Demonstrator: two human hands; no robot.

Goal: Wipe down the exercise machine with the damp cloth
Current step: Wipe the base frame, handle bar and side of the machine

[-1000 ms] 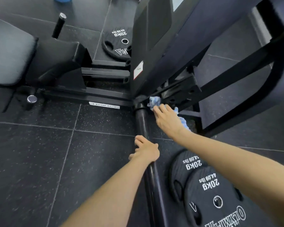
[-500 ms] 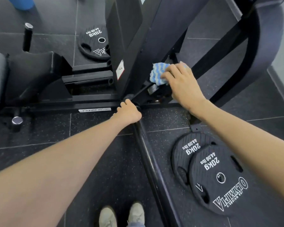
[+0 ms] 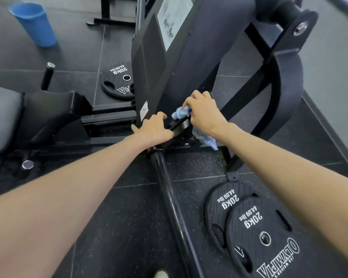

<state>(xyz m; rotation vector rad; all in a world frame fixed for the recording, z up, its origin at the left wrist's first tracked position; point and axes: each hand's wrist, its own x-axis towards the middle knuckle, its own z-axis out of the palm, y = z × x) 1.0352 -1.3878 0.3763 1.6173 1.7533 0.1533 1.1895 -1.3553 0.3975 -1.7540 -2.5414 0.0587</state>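
Note:
The black exercise machine [image 3: 181, 63] rises in the middle of the view, with a floor bar [image 3: 169, 197] running toward me. My right hand [image 3: 203, 111] grips a blue-and-white cloth [image 3: 180, 113] and presses it against the machine's lower frame near the base joint. One end of the cloth hangs below my wrist. My left hand [image 3: 152, 130] rests on the frame just left of the cloth, fingers curled over the edge where the floor bar meets the upright.
Two stacked 20 kg weight plates [image 3: 249, 227] lie on the floor at the right, a third plate [image 3: 119, 81] behind the machine. A blue cup [image 3: 33, 23] stands at the far left. The grey seat pad [image 3: 2, 117] is at the left edge.
My left hand slid up from the floor bar onto the frame beside the cloth. My right hand with the cloth shifted along the lower frame. The view rose, showing the blue cup.

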